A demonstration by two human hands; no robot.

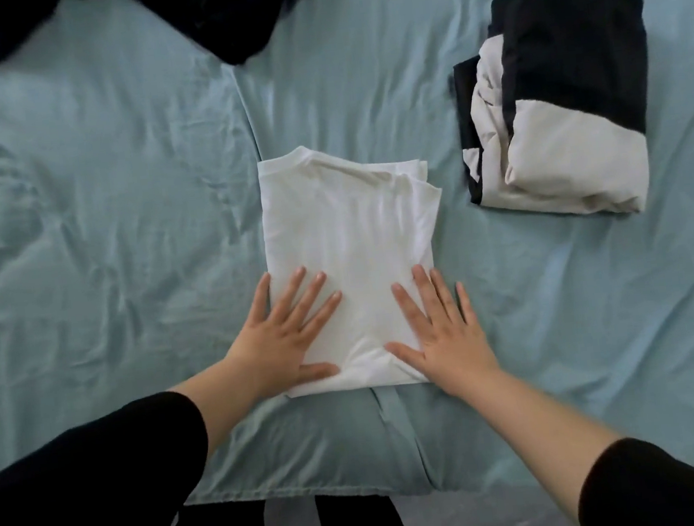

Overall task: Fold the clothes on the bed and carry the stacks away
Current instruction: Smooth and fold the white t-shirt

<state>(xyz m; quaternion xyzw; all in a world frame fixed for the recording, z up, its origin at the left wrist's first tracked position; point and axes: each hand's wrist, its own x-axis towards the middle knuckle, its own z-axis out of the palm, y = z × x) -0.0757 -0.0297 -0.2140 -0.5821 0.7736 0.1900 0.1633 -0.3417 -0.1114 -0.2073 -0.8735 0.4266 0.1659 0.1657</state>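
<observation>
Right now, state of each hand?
Left hand: open, palm flat on the folded white shirt, holding nothing.
Right hand: open, flat on the same shirt's near right corner, holding nothing.

White shirt [351,236]: lay folded into a neat rectangle, collar at the far end, mid-bed.
Stack [552,112]: black-and-cream garments sat folded, right of the shirt, apart.
Dark clothes [225,14]: lay unfolded at the far edge.

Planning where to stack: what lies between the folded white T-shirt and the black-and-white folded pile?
Only bare blue bedsheet in the head view separates the white T-shirt from the black-and-white pile.
</observation>
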